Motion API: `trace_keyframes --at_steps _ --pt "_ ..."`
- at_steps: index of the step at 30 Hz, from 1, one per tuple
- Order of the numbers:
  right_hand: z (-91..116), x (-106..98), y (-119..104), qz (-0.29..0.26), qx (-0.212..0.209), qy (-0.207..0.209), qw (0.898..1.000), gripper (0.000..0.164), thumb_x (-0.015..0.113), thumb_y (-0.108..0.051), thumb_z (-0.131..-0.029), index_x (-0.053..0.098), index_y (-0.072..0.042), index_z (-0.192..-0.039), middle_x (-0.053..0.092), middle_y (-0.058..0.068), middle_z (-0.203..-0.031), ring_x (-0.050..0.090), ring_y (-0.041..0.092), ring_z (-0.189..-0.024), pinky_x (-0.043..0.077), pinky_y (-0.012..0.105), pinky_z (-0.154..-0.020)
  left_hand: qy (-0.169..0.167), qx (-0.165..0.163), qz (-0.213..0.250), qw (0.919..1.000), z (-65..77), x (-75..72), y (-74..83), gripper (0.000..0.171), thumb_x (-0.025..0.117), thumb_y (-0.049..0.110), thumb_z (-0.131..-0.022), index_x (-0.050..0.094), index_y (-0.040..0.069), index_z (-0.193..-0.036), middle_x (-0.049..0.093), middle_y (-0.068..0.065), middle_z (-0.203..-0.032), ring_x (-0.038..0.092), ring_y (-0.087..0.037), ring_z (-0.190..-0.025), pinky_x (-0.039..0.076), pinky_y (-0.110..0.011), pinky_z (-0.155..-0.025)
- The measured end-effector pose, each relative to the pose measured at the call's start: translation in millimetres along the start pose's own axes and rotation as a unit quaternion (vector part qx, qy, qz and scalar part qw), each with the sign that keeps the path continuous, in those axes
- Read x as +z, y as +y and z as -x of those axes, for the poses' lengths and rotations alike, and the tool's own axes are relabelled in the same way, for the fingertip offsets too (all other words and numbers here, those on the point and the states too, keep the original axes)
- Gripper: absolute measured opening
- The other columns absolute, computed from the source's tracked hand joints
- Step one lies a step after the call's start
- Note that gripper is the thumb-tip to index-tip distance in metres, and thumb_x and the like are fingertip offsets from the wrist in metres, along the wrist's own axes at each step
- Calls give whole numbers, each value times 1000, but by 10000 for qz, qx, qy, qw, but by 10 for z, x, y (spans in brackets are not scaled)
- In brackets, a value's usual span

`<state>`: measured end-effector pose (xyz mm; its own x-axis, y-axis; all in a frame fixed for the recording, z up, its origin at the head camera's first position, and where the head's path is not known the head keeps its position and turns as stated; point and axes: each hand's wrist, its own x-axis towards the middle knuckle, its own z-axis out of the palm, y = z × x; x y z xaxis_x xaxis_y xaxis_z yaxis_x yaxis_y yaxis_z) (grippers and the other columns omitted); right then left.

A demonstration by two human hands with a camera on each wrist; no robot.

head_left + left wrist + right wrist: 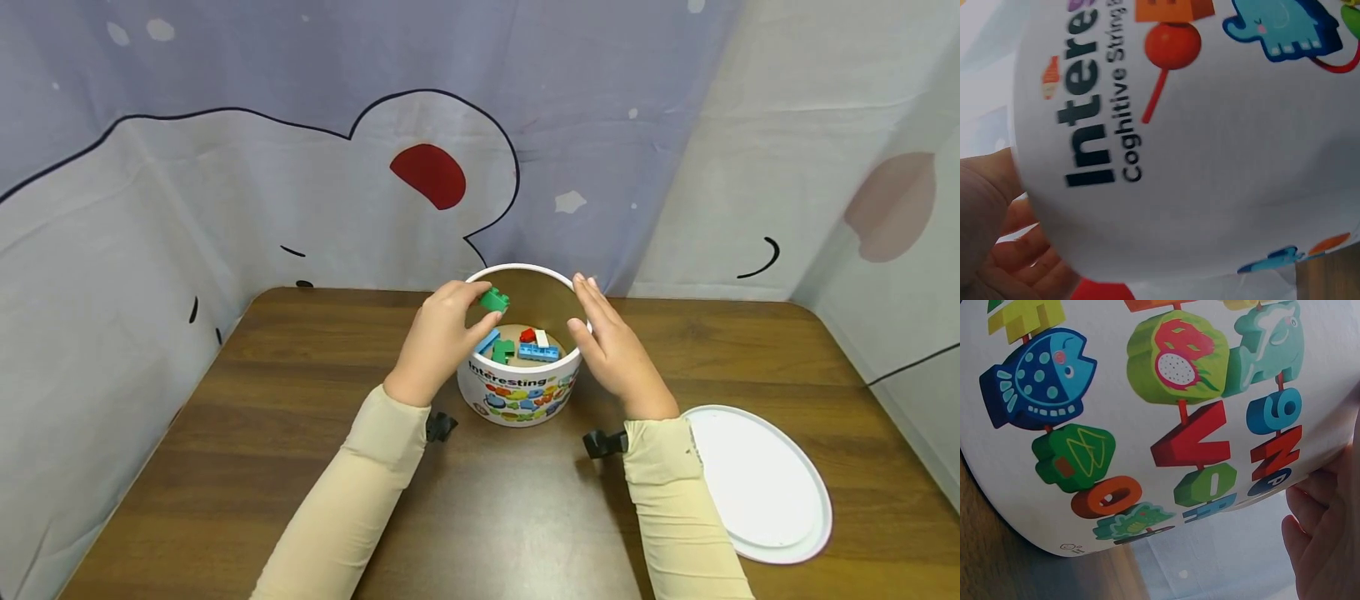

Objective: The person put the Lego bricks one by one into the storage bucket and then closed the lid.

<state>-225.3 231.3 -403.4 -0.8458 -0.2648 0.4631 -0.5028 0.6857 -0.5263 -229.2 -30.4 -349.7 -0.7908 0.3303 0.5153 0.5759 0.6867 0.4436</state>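
Note:
A white round tub [517, 392] with printed toy pictures stands on the table with its top uncovered. Over its left rim, my left hand [442, 333] pinches a green toy brick [495, 300] between thumb and fingers. My right hand [609, 346] lies along the tub's right rim, fingers straight, holding no brick. Inside the tub are a blue brick [538, 352], another green brick [503, 351], a red brick [528, 335] and a white brick [542, 338]. Tub wall fills both wrist views, partly hiding the left hand [1016, 250] and beside the right hand [1319, 531].
A white round lid [772, 492] lies on the wooden table [285, 417] by the right forearm. Behind the table hangs a printed curtain [300, 192]. Black wrist cameras show at the left cuff [441, 427] and the right cuff [603, 443].

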Motion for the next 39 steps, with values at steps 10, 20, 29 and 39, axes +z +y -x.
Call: trace_keyframes --at_steps 10,20,29,39 --pt "8 17 -17 -38 19 -31 10000 65 36 -46 -109 28 -8 -160 26 7 -166 19 27 -154 18 45 -124 -1326 -287 -352 9901 -289 115 9 37 75 21 -94 69 0 -125 68 -13 -118 65 -23 -104 56 -34 -93" --pt "1 30 -16 -61 -7 -54 10000 64 37 -46 -109 28 -8 -161 26 8 -166 19 29 -154 16 43 -124 -1017 -419 -298 9935 -384 181 -45 40 67 17 -99 62 2 -136 65 -15 -127 63 -27 -117 53 -37 -100" --pt "3 37 -20 -94 -20 -45 9999 64 38 -45 -109 28 -8 -161 26 8 -166 19 30 -154 16 43 -124 785 -203 305 9962 -162 2 -212 20 60 7 -98 71 -2 -113 70 -15 -104 66 -27 -95 56 -38 -84" --pt "7 27 -29 -93 18 -37 9999 64 37 -45 -109 28 -9 -161 26 6 -166 19 28 -154 17 43 -124 164 -973 416 9943 141 -282 -401 22 61 13 -99 71 0 -113 70 -15 -106 66 -28 -96 55 -43 -85"
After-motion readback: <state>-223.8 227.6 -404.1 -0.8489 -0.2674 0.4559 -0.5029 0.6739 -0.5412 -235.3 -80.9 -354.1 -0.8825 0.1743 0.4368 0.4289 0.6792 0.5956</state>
